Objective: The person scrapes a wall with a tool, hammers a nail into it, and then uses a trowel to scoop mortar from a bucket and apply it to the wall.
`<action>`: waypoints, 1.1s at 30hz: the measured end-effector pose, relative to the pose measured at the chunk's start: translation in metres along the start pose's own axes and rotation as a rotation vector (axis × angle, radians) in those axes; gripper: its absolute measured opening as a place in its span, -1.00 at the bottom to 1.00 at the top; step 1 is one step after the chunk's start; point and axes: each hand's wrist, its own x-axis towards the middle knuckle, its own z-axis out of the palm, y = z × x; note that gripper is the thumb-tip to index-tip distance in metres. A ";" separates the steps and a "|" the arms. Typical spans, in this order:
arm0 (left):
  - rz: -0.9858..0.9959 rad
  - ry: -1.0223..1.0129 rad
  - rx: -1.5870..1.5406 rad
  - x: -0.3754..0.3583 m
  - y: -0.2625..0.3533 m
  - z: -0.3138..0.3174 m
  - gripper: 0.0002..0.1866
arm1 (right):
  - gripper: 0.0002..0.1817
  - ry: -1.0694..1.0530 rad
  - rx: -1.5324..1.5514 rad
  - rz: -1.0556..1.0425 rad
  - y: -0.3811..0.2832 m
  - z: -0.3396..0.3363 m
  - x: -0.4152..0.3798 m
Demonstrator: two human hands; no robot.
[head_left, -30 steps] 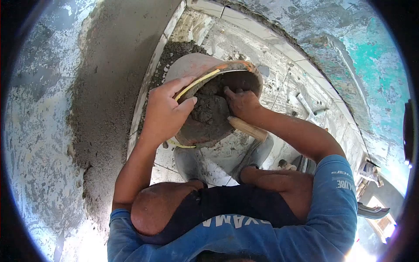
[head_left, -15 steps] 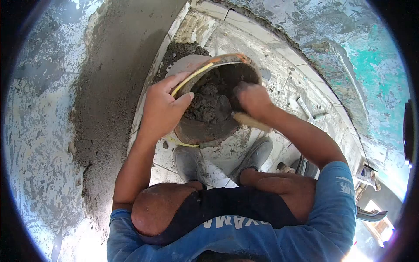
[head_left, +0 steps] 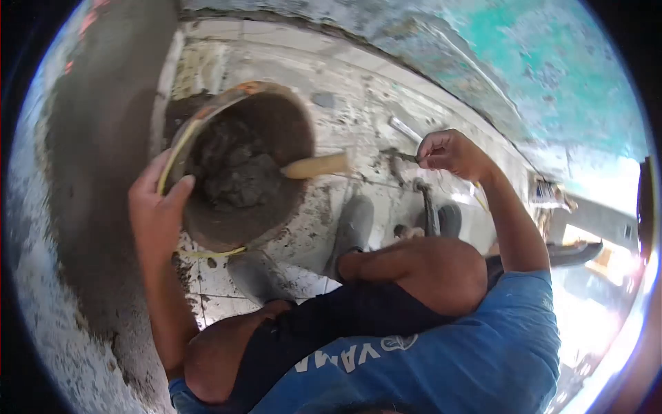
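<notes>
A round bucket [head_left: 283,117] stands tilted on the tiled floor, with grey mortar [head_left: 241,176] inside. My left hand [head_left: 157,200] grips its left rim beside the yellow handle, thumb over the edge. A wooden tool handle [head_left: 317,165] sticks out over the bucket's right side; its other end is hidden in the mortar. Away to the right, my right hand [head_left: 452,153] is raised with its fingers pinched on a small dark thing that I cannot make out.
Right of the bucket, a pale bar-like tool [head_left: 405,130] and a hammer-like tool [head_left: 429,207] lie on the dirty tiles [head_left: 345,76]. My shoes [head_left: 355,224] are below the bucket. A grey-plastered surface [head_left: 103,138] runs along the left, a peeling green wall [head_left: 545,62] at upper right.
My right hand has left the bucket and the wooden handle and moved right, now pinching something small. The view has turned, so the bucket appears further left. My left hand still holds the rim.
</notes>
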 end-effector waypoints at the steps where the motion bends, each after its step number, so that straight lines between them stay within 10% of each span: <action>1: -0.041 0.009 0.011 0.000 -0.001 0.000 -0.54 | -0.75 -0.036 -0.244 0.094 0.008 -0.010 -0.012; 4: -0.079 0.004 -0.016 0.000 -0.006 0.003 -0.51 | -0.64 0.326 -1.049 -0.139 0.042 -0.027 -0.032; 9: -0.085 0.057 0.023 -0.002 0.001 0.012 -0.51 | -0.67 0.486 -0.777 -0.318 -0.026 0.000 -0.002; 18: -0.026 0.051 0.108 -0.006 0.005 0.018 -0.52 | -0.41 -0.034 -1.284 -0.393 -0.061 0.131 0.075; 23: 0.035 0.022 0.178 -0.013 0.009 0.019 -0.54 | -0.46 -0.127 -1.209 -0.195 -0.064 0.166 0.100; 30: 0.009 0.060 0.080 -0.011 0.008 0.019 -0.53 | -0.71 -0.074 -1.385 -0.633 -0.088 0.153 0.088; 33: 0.022 0.077 0.077 -0.012 0.001 0.015 -0.52 | -0.67 -0.040 -1.516 -0.317 -0.126 0.130 0.065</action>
